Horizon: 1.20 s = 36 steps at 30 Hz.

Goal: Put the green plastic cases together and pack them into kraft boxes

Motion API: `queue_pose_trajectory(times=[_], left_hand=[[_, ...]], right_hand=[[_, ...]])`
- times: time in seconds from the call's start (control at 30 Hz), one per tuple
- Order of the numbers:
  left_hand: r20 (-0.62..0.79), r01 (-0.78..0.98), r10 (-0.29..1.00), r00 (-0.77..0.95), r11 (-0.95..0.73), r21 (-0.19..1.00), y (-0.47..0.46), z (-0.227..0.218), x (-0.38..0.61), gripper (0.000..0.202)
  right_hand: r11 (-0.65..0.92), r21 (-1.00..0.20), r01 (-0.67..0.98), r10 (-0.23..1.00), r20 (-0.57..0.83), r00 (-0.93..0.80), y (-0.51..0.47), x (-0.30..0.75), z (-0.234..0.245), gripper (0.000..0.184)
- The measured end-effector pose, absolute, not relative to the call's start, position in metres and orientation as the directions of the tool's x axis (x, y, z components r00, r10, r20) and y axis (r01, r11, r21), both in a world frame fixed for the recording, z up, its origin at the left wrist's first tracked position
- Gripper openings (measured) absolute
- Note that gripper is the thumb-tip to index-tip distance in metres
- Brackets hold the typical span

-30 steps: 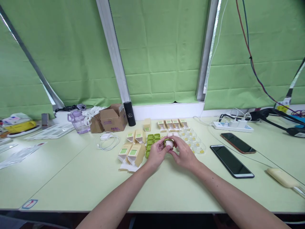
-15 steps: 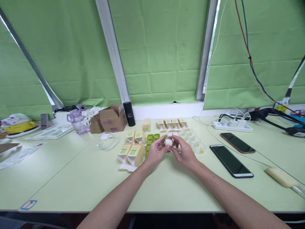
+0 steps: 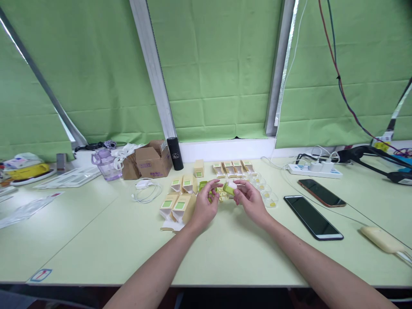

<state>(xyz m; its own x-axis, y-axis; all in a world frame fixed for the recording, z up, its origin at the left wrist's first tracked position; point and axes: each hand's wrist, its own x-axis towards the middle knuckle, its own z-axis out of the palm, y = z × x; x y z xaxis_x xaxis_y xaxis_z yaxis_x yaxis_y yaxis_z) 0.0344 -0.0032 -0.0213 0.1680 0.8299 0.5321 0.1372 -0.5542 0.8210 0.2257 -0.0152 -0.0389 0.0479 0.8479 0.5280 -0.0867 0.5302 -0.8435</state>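
Note:
My right hand (image 3: 250, 201) pinches a small green case with a white round piece (image 3: 229, 187) in it, held a little above the pale green table (image 3: 225, 253). My left hand (image 3: 205, 205) hovers just left of the case, fingers half curled and apart, and I see nothing in them. Under and behind the hands lie small green trays (image 3: 203, 185), several clear plastic shells with yellow spots (image 3: 268, 198), and a row of tan cartons with green labels (image 3: 232, 168). More of these cartons (image 3: 179, 205) lie to the left of my left hand.
Two phones (image 3: 312, 216) lie at the right, with a power strip (image 3: 313, 171) and cables behind. A brown cardboard box (image 3: 152, 161), a black cylinder (image 3: 174, 153), a purple bottle (image 3: 104, 163) and a white cable (image 3: 145, 191) stand at the back left. A cream object (image 3: 381, 239) lies far right.
Both hands held the green and white case together before. They have drawn apart; the case stays with my right hand and has tilted, and my left hand has come off it.

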Motion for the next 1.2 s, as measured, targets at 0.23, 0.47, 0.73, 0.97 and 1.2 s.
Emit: queue_pose_trajectory(times=[0.23, 0.47, 0.73, 0.97, 1.2], left_hand=[[0.745, 0.422, 0.600, 0.291, -0.780, 0.463, -0.008, -0.018, 0.030, 0.047], [0.771, 0.517, 0.457, 0.443, -0.833, 0.196, -0.007, -0.023, 0.030, 0.059], [0.778, 0.524, 0.452, 0.436, -0.830, 0.189, -0.006, -0.023, 0.030, 0.061], [0.770, 0.500, 0.503, 0.393, -0.819, 0.280, -0.007, -0.022, 0.032, 0.043], [0.702, 0.424, 0.650, 0.290, -0.745, 0.515, -0.007, -0.022, 0.035, 0.039]], right_hand=[[0.356, -0.908, -0.218, 0.934, 0.356, 0.042, -0.019, 0.224, -0.026, 0.060], [0.264, -0.931, -0.253, 0.963, 0.270, 0.010, -0.019, 0.222, -0.026, 0.065], [0.239, -0.936, -0.258, 0.967, 0.255, -0.029, -0.019, 0.220, -0.027, 0.064], [0.253, -0.930, -0.267, 0.959, 0.277, -0.055, -0.020, 0.226, -0.027, 0.065], [0.313, -0.941, -0.131, 0.950, 0.311, 0.031, -0.020, 0.230, -0.026, 0.065]])
